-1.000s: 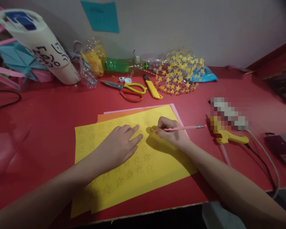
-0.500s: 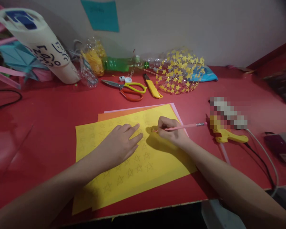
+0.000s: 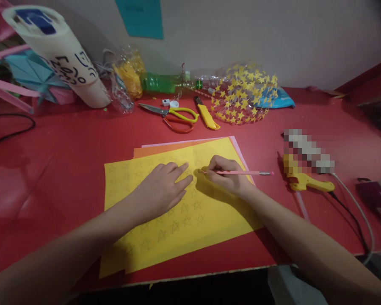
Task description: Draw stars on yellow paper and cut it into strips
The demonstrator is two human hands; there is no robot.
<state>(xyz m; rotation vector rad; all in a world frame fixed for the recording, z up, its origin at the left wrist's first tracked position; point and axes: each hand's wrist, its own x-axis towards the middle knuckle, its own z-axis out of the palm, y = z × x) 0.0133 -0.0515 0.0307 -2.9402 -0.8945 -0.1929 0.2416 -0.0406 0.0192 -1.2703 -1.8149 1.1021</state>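
My right hand (image 3: 226, 176) is closed around a pink pencil (image 3: 246, 173), its tip touching the upper right part of a yellow sheet (image 3: 222, 228). My left hand (image 3: 165, 186) lies flat on the same sheet, palm down with the fingers apart, and holds nothing. Rows of pencil-drawn stars (image 3: 186, 221) cover much of the paper; some are hidden under my left hand and forearm. Orange paper (image 3: 139, 152) and pink paper (image 3: 238, 148) stick out from beneath the yellow one.
Behind the paper are scissors (image 3: 180, 118), a yellow cutter (image 3: 207, 117), a green bottle (image 3: 160, 83) and a star-covered clear dome (image 3: 241, 95). A white tumbler (image 3: 66, 63) stands back left. A yellow glue gun (image 3: 305, 182) with cables lies right on the red table (image 3: 66, 169).
The view has shifted slightly, moving the surroundings a little rightward. My right hand and the pencil tip have moved slightly left over the paper, and the pencil lies at a flatter angle.
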